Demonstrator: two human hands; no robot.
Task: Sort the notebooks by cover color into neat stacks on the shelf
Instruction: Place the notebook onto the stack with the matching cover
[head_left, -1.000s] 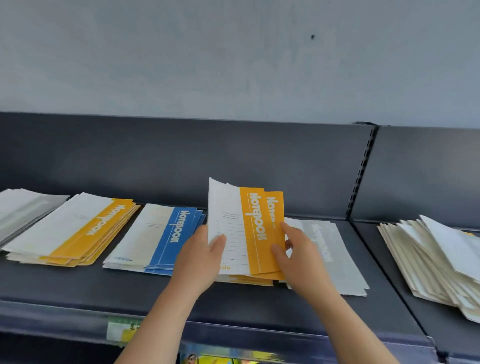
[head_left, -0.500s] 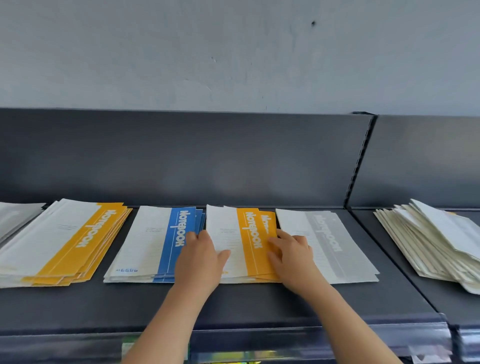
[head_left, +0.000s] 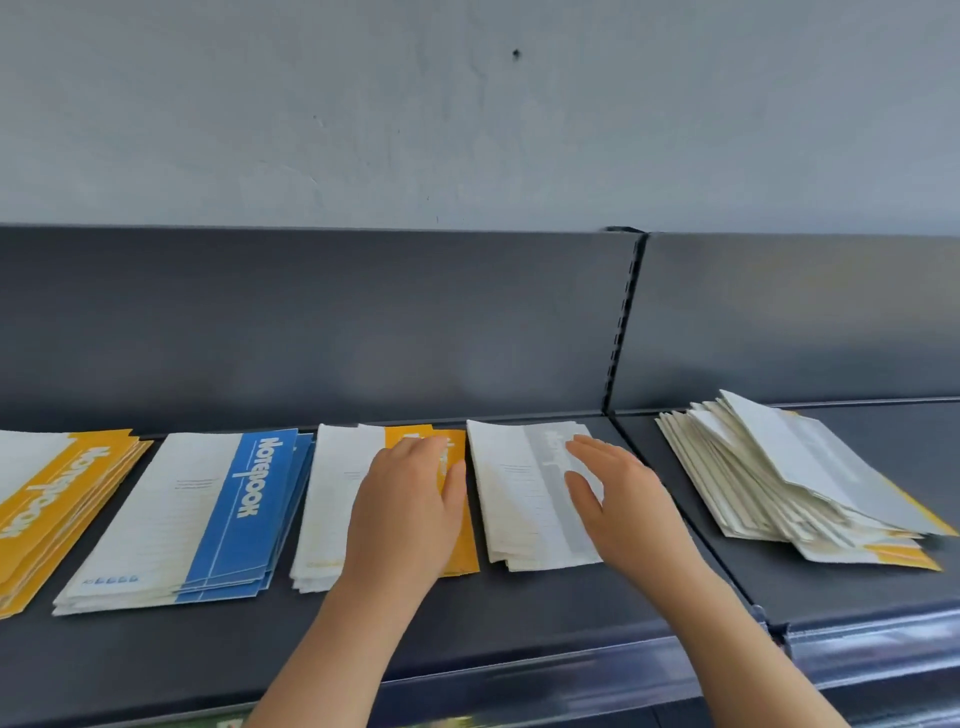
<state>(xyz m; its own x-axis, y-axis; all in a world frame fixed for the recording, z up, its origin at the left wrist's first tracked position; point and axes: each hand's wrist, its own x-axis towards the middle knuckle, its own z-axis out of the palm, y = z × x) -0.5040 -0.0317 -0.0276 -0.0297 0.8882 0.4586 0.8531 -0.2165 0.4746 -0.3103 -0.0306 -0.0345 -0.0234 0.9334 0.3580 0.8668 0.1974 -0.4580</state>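
Observation:
Notebook stacks lie in a row on the dark shelf (head_left: 519, 623). A yellow-and-white stack (head_left: 332, 499) sits in the middle, and my left hand (head_left: 405, 514) rests flat on it with straight fingers. To its right is a grey-and-white stack (head_left: 514, 499); my right hand (head_left: 618, 499) is over its right side, fingers spread and straight. Whether it touches the cover is unclear. A blue-and-white stack (head_left: 208, 514) lies left of the middle one, and another yellow stack (head_left: 57, 499) is at the far left.
A loose, fanned pile of mixed notebooks (head_left: 800, 483) lies on the adjoining shelf section at the right. An upright slotted post (head_left: 621, 332) divides the two back panels. A clear price rail (head_left: 857, 639) runs along the shelf's front edge.
The yellow notebooks I held up were laid down on the middle stack. My right hand then moved off them to the grey stack, while my left hand stayed on the yellow stack.

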